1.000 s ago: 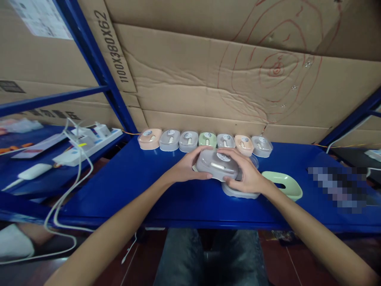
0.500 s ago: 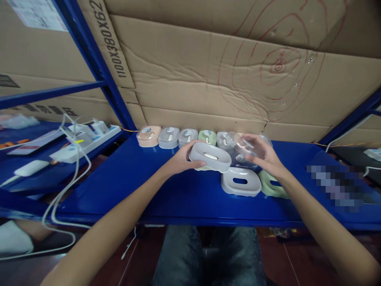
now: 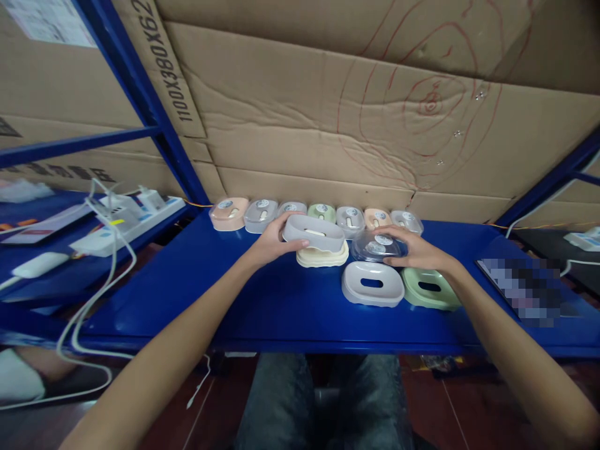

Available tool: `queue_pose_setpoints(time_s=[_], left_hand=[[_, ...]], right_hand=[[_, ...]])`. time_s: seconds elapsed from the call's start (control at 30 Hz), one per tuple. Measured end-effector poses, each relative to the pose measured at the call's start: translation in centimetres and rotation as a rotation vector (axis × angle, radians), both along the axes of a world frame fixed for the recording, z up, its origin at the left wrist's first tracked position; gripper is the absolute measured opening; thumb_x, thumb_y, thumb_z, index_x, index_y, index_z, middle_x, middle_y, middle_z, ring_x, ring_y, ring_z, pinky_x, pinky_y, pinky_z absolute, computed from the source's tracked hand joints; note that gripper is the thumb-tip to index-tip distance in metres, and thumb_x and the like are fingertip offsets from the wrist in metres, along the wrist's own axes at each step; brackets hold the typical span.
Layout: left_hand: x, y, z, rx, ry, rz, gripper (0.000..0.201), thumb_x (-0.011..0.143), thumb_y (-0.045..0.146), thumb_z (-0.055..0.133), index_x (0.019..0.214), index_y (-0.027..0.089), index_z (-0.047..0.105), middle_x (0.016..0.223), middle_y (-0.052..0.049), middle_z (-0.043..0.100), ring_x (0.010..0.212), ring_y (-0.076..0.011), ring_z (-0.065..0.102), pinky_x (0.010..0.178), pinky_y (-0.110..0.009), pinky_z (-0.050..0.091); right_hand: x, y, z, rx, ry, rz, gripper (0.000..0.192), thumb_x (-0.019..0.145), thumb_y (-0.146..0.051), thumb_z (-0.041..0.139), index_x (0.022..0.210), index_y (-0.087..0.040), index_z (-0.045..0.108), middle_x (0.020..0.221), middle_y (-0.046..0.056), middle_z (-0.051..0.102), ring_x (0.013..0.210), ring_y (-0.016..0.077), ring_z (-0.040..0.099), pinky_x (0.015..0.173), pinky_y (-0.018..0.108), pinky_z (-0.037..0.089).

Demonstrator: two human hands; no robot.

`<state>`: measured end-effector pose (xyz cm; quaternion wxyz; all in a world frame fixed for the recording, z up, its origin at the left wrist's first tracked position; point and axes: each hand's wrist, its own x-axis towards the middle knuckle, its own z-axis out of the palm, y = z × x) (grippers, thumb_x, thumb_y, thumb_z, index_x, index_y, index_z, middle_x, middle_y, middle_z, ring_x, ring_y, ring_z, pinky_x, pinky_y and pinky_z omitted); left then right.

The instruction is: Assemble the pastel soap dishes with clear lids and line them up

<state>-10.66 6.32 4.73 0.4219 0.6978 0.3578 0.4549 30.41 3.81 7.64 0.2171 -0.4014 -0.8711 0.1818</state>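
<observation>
My left hand grips a grey soap dish by its left end, thumb on the near side; a pale piece shows in its slot. Just beneath it is a stack of cream pieces on the blue tabletop. My right hand has its fingers around the right side of a clear lid, which sits low at the pile of clear lids. Nearer to me lie a grey slotted dish and a green slotted dish, both without lids.
Along the cardboard wall runs a row of lidded soap dishes, among them a peach one. A power strip with white cables is on the left. A blurred-out flat item lies on the right.
My right hand has lowered the clear lid to the lid pile. My left hand has moved slightly left and away from me with the grey dish, baring more of the cream stack.
</observation>
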Motion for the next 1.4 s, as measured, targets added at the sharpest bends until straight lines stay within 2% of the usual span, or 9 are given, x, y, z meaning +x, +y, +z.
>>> queue_pose_setpoints(time_s=[0.2,0.4,0.6,0.9,1.13,1.4], left_hand=[[0.1,-0.1,0.0,-0.006,-0.001,-0.016,0.09,0.069,0.052,0.098,0.142,0.018,0.06,0.135,-0.015,0.071,0.127,-0.038,0.071,0.107,-0.049,0.061],[0.3,-0.5,0.3,-0.015,0.018,-0.027,0.09,0.069,0.055,0.097,0.142,0.017,0.059,0.137,-0.016,0.071,0.13,-0.0389,0.069,0.109,-0.05,0.06],[0.4,-0.6,0.3,-0.008,0.034,-0.023,0.09,0.07,0.057,0.097,0.142,0.017,0.06,0.137,-0.016,0.071,0.129,-0.0392,0.07,0.11,-0.051,0.059],[0.5,-0.7,0.4,0.007,0.038,-0.024,0.086,0.073,0.057,0.095,0.141,0.018,0.06,0.136,-0.016,0.071,0.127,-0.0369,0.07,0.108,-0.05,0.06],[0.6,-0.7,0.3,0.006,0.001,-0.023,0.09,0.072,0.056,0.096,0.143,0.018,0.058,0.138,-0.015,0.069,0.131,-0.0373,0.068,0.11,-0.048,0.059],[0.1,-0.6,1.1,0.073,-0.034,0.026,0.086,0.072,0.056,0.096,0.141,0.021,0.059,0.141,-0.015,0.068,0.134,-0.0369,0.066,0.113,-0.049,0.056]], right_hand=[[-0.1,0.6,0.3,-0.04,-0.045,0.06,0.067,0.091,-0.052,0.083,0.155,-0.042,0.064,0.163,0.003,0.063,0.154,0.0379,0.054,0.131,0.067,0.038],[0.5,0.8,0.1,-0.064,-0.07,0.066,0.067,0.093,-0.061,0.082,0.156,-0.045,0.064,0.169,0.003,0.057,0.158,0.0388,0.05,0.134,0.068,0.034],[0.4,0.5,0.3,-0.07,-0.039,0.067,0.066,0.091,-0.06,0.084,0.153,-0.048,0.066,0.167,0.001,0.059,0.157,0.0372,0.052,0.133,0.069,0.036],[0.0,0.2,0.2,-0.075,0.035,0.045,0.06,0.092,-0.06,0.085,0.148,-0.045,0.071,0.16,0.002,0.066,0.153,0.0354,0.058,0.133,0.067,0.039],[-0.1,-0.5,0.9,0.008,0.126,-0.023,0.057,0.097,-0.057,0.081,0.15,-0.041,0.07,0.159,0.001,0.067,0.153,0.0334,0.057,0.135,0.062,0.039],[-0.5,-0.2,0.2,0.021,0.014,0.003,0.057,0.093,-0.053,0.083,0.148,-0.042,0.071,0.157,0.003,0.068,0.149,0.0358,0.06,0.13,0.065,0.044]])
